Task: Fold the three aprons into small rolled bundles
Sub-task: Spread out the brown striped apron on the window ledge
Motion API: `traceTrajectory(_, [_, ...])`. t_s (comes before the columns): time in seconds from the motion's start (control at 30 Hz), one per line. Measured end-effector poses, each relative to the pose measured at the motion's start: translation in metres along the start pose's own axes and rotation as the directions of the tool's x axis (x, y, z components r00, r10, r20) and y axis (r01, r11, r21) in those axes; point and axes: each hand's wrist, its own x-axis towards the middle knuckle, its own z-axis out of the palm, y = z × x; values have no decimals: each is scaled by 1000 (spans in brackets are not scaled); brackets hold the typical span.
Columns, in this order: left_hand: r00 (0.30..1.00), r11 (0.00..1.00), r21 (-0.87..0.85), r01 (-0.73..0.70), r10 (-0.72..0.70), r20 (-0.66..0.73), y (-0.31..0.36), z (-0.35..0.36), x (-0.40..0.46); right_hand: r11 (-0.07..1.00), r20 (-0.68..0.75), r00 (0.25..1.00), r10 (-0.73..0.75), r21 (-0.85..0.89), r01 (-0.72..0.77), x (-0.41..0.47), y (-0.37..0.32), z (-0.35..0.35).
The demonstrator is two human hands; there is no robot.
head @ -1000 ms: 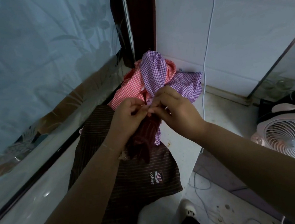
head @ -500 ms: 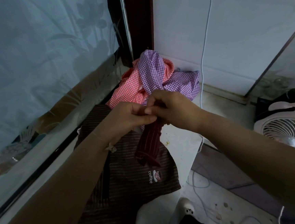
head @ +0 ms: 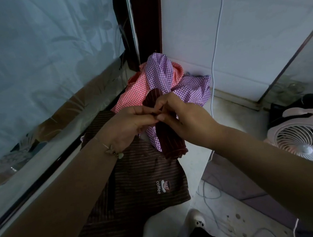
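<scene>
A brown striped apron (head: 144, 180) with a "coffee" logo lies spread on the white ledge (head: 197, 164). Its dark red striped strap (head: 170, 141) is held up off the cloth, looped above my fingers and hanging below them. My left hand (head: 128, 126) and my right hand (head: 180, 114) meet over it, both pinching the strap at the fingertips. Behind them, in the corner, a purple checked apron (head: 159, 74) lies crumpled over a red checked apron (head: 134, 93).
A frosted glass pane (head: 43, 62) runs along the left. A white tiled wall with a hanging cable (head: 215, 43) stands behind. A pink fan (head: 309, 139) stands at the right. Below the ledge, cables lie on the floor (head: 236, 217).
Both hands have lifted the strap higher. A loop of it now shows above my fingers, and its hanging end has straightened out.
</scene>
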Motion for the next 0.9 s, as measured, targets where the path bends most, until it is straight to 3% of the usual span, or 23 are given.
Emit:
traceTrajectory(0.17, [990, 978, 166, -128, 137, -43, 8, 5, -7, 973, 33, 994, 101, 206, -105, 5, 13, -13])
traceTrajectory(0.27, [977, 942, 274, -192, 211, -41, 10, 5, -12, 979, 217, 974, 65, 175, -105, 11, 17, -23])
traceTrajectory(0.37, [965, 897, 373, -239, 263, -16, 10, 6, -16, 962, 369, 918, 142, 168, -216, 16, 10, -32])
traceTrajectory(0.53, [921, 783, 540, -308, 388, -38, 10, 9, -15, 988, 270, 951, 149, 3, -155, 15, 2, -37])
traceTrajectory(0.63, [928, 738, 619, -269, 372, -39, 11, 8, -12, 997, 194, 979, 63, -49, -54, 15, -3, -33])
traceTrajectory(0.7, [931, 713, 647, -271, 364, -11, 11, 7, -11, 996, 157, 985, 72, -57, -64, 15, -4, -30])
traceTrajectory(0.8, [866, 663, 655, -364, 499, -23, 11, 8, -12, 977, 112, 971, 214, -25, -212, 18, -4, -31])
traceTrajectory(0.9, [750, 460, 760, -459, 659, 55, 7, 11, -15, 948, 287, 907, 307, -3, -319, 27, -2, -40])
